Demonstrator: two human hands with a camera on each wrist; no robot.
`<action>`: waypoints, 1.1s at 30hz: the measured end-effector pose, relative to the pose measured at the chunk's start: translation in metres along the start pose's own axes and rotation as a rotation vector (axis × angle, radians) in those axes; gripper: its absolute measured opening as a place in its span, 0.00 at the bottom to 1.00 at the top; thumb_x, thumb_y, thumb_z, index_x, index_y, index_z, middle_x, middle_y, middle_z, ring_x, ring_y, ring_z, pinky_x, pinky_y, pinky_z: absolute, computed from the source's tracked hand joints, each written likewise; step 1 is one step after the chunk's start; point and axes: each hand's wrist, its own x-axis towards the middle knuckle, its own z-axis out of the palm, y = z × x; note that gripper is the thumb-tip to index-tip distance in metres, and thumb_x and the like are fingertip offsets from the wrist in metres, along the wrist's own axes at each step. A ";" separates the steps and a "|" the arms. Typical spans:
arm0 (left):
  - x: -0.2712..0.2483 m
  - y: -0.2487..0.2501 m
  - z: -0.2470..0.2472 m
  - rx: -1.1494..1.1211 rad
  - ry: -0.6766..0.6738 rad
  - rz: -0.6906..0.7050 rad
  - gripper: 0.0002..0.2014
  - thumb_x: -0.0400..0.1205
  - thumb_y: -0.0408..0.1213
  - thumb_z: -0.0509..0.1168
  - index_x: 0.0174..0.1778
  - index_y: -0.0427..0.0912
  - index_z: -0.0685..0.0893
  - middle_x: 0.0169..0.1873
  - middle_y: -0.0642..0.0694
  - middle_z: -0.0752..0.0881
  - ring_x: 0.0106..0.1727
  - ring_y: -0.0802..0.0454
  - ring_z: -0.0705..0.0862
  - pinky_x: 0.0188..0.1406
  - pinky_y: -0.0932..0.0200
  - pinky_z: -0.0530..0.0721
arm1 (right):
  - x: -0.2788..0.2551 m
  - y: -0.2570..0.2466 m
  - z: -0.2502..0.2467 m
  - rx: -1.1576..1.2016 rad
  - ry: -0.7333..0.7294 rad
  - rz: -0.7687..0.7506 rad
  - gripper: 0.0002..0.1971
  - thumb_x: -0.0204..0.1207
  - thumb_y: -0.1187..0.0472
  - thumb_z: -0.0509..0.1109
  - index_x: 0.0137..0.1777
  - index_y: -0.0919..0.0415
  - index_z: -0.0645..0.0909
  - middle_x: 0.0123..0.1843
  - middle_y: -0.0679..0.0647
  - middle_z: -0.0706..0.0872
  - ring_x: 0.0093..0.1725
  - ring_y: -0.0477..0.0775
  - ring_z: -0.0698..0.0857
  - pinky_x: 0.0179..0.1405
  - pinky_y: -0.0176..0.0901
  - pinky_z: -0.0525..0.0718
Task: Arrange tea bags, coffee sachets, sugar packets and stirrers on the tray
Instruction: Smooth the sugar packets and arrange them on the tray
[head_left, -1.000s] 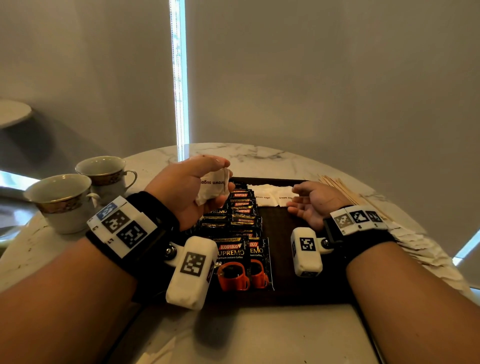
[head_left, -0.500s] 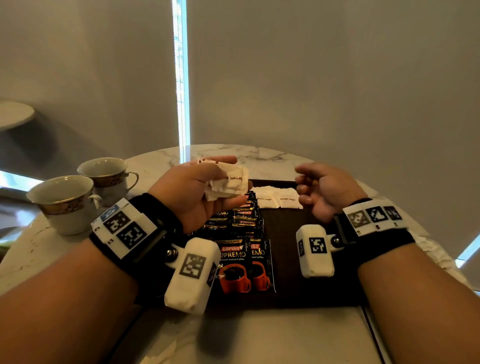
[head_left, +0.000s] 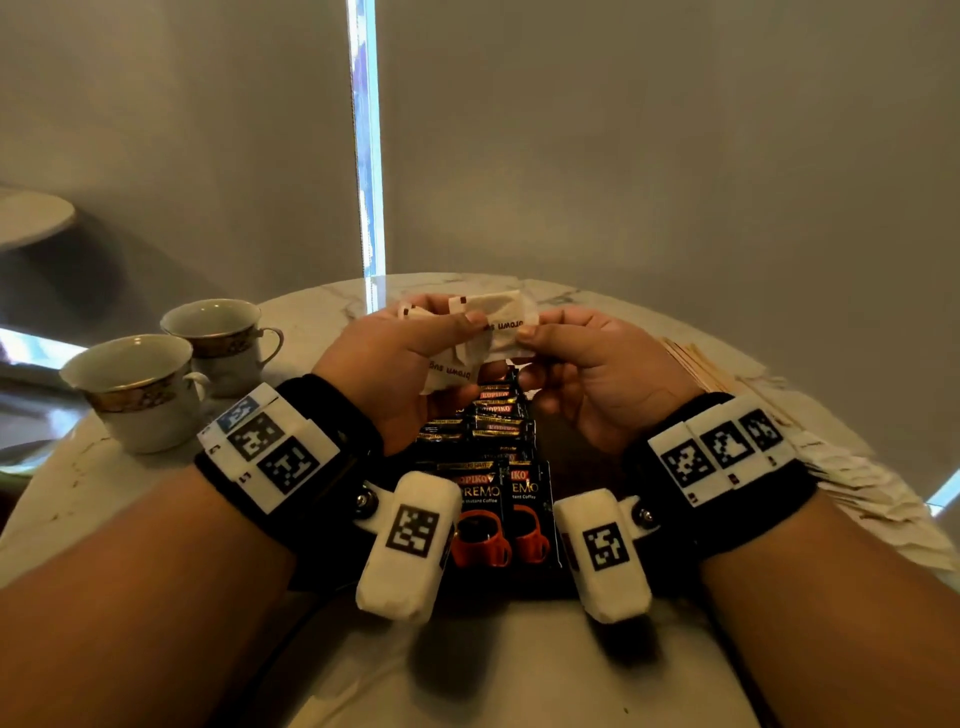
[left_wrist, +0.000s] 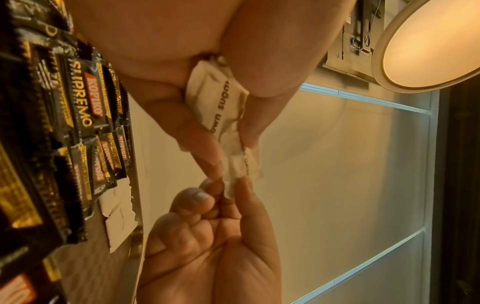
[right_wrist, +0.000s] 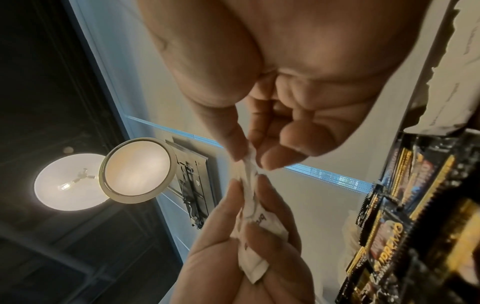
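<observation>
My left hand (head_left: 462, 338) grips a small bunch of white "brown sugar" packets (head_left: 488, 332) above the far end of the dark tray (head_left: 569, 467). My right hand (head_left: 527, 340) pinches the edge of one packet in that bunch between thumb and forefinger. The left wrist view shows the packets (left_wrist: 221, 98) in my left fingers and the right hand (left_wrist: 231, 185) nipping their tip. Black Kopiko coffee sachets (head_left: 493, 447) lie in overlapping rows on the tray's left part. Two sugar packets (left_wrist: 118, 207) lie flat on the tray beyond them. Wooden stirrers (head_left: 696, 364) lie on the table to the right.
Two gold-rimmed cups (head_left: 135, 389) stand on the marble table (head_left: 493, 670) at the left. A spread of pale paper packets (head_left: 857, 483) covers the table's right edge, beside the stirrers. A grey blind hangs close behind the table.
My left hand rose and moved right with the sugar packets. My right hand lifted off the tray, came across to the left and took hold of one packet's edge.
</observation>
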 end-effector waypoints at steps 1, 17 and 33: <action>0.000 -0.001 0.000 0.006 -0.003 -0.009 0.19 0.81 0.36 0.71 0.68 0.37 0.81 0.50 0.37 0.90 0.37 0.47 0.89 0.21 0.61 0.82 | 0.001 0.001 -0.001 0.008 0.013 0.002 0.03 0.79 0.67 0.70 0.51 0.65 0.80 0.35 0.56 0.88 0.27 0.48 0.83 0.18 0.36 0.73; 0.003 -0.001 -0.003 -0.066 -0.061 -0.090 0.03 0.79 0.32 0.69 0.46 0.42 0.82 0.39 0.43 0.86 0.29 0.52 0.80 0.15 0.66 0.70 | 0.013 0.006 -0.006 0.237 0.174 -0.065 0.07 0.83 0.68 0.63 0.44 0.62 0.79 0.34 0.55 0.90 0.31 0.50 0.89 0.27 0.40 0.82; -0.003 -0.004 0.008 -0.006 -0.105 -0.023 0.06 0.77 0.33 0.71 0.46 0.43 0.81 0.36 0.40 0.88 0.29 0.48 0.85 0.20 0.64 0.76 | 0.003 0.006 0.002 0.244 0.009 -0.067 0.14 0.71 0.67 0.74 0.57 0.68 0.83 0.48 0.67 0.90 0.43 0.63 0.91 0.41 0.57 0.91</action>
